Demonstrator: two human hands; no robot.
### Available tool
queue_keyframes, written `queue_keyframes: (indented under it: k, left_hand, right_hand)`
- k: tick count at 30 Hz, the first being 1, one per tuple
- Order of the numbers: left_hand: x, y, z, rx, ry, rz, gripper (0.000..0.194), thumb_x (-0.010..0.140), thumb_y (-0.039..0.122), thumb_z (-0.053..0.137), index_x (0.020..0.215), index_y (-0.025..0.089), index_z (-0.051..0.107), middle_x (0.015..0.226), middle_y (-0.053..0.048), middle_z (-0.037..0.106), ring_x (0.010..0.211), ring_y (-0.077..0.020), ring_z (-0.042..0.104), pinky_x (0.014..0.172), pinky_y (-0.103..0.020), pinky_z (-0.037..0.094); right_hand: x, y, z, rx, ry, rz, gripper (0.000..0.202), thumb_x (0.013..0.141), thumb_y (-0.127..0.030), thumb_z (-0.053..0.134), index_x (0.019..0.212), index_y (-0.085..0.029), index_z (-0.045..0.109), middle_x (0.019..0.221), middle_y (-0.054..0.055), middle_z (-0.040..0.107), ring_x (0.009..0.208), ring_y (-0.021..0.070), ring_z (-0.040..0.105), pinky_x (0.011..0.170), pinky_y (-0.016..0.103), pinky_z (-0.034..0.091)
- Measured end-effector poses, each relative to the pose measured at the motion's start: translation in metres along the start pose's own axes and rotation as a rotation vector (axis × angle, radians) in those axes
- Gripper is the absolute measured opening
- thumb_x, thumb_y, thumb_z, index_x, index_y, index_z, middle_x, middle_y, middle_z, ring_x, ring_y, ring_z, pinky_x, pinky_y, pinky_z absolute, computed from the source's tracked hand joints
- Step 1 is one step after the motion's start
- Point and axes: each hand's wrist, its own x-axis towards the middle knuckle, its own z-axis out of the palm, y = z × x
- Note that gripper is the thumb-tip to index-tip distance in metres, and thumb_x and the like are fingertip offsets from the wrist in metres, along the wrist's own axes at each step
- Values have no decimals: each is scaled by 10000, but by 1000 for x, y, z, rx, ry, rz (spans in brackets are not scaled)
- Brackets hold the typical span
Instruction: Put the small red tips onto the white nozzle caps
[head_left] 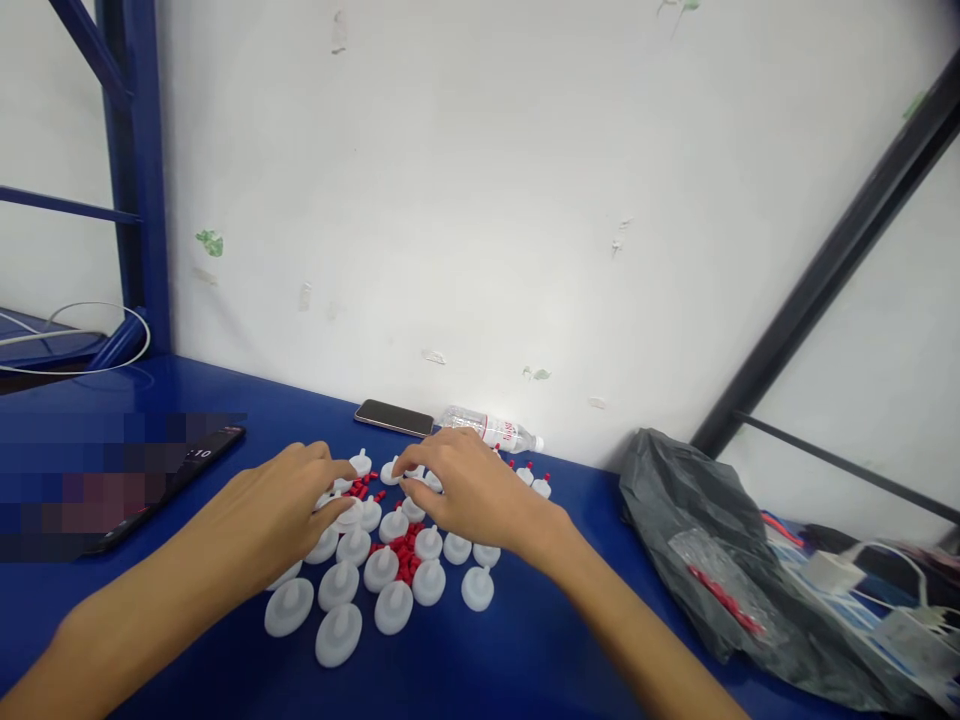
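Note:
Many white plastic nozzle caps (338,634), round-based with a short spout, stand in a cluster on the blue table (525,650). Small red tip caps (405,555) lie heaped among them. My left hand (304,495) reaches over the cluster's left side, thumb and index finger apart, close to a white cap (361,463). Over the back of the cluster, my right hand (469,490) is bent with a small gap between thumb and index finger. A white cap (389,471) stands beside its fingertips. Both palms hide some pieces beneath them.
At the back, red-tipped white caps (541,487) stand near a lying clear bottle (487,428) and a phone (394,417). Another phone (172,485) lies left. Right are a dark plastic bag (660,500), a clear packet of red pieces (727,595) and chargers (832,572).

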Motion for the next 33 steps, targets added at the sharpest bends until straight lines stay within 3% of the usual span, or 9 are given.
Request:
queue_keyframes:
  k: [9, 12, 15, 17, 20, 23, 26, 29, 33]
  left_hand:
    - [3, 7, 12, 21, -62, 11, 354, 1030, 298, 479, 976, 277, 828, 981, -97, 790, 797, -289, 737, 657, -372, 345]
    - [3, 14, 1, -10, -28, -4, 385, 1081, 402, 442, 1076, 293, 811, 1014, -81, 811, 801, -287, 748, 665, -376, 372]
    - [2, 25, -17, -112, 32, -51, 446, 1113, 545, 418, 1157, 306, 792, 1013, -57, 835, 809, -278, 764, 679, -373, 449]
    - [2, 35, -29, -255, 82, -85, 447, 1079, 605, 473, 1129, 301, 796, 950, -39, 846, 741, -258, 751, 675, -369, 497]
    - [1, 50, -42, -436, 169, -124, 448, 1027, 647, 535, 1081, 298, 811, 798, -4, 828, 575, -220, 687, 608, -350, 509]
    - [-2, 61, -45, -534, 213, -119, 439, 1000, 669, 568, 1031, 304, 809, 675, 32, 772, 478, -193, 612, 542, -330, 472]
    - [-6, 63, -43, -584, 248, -95, 435, 1006, 679, 600, 1049, 301, 811, 831, 27, 832, 502, -171, 611, 545, -329, 474]
    - [-9, 61, -42, -520, 338, -104, 423, 1077, 642, 555, 1149, 302, 795, 989, 18, 841, 606, -176, 650, 628, -343, 494]
    - [-13, 66, -50, -538, 293, -37, 468, 1161, 600, 414, 975, 284, 704, 820, 40, 714, 670, -190, 573, 682, -366, 421]
  right_hand:
    - [0, -2, 2, -32, -8, -16, 177, 1122, -142, 699, 1192, -205, 848, 1129, 78, 908, 1143, 303, 818, 1159, 500, 529]
    - [-2, -3, 0, -17, 5, -4, 210, 1142, -166, 709, 1323, -196, 811, 1180, 85, 900, 1193, 309, 808, 1194, 518, 512]
    - [-3, -6, -3, 43, 67, 2, 510, 1128, -320, 819, 1598, -224, 645, 1287, 87, 875, 1275, 313, 788, 1189, 514, 524]
    - [-4, -10, -2, 48, 90, -4, 653, 1095, -412, 874, 1654, -234, 585, 1347, 102, 861, 1293, 322, 785, 1172, 516, 539]
    - [-2, -19, 6, -7, 142, -17, 547, 1124, -417, 824, 1591, -202, 635, 1390, 142, 853, 1284, 344, 797, 1136, 531, 561]
    - [-1, -26, 14, -26, 227, 3, 372, 1135, -370, 771, 1459, -194, 718, 1320, 140, 870, 1229, 341, 818, 1050, 488, 604]
    - [-1, -29, 14, 46, 290, 16, 263, 1110, -285, 752, 1361, -209, 752, 1291, 119, 874, 1185, 312, 829, 988, 424, 616]
    - [-4, -27, 3, 231, 324, 34, 329, 1116, -281, 726, 1440, -250, 672, 1203, 47, 878, 1074, 262, 834, 904, 375, 596]
    - [-8, -19, -13, 477, 203, 8, 457, 1160, -415, 687, 1551, -267, 501, 917, -61, 775, 808, 205, 749, 770, 328, 543]
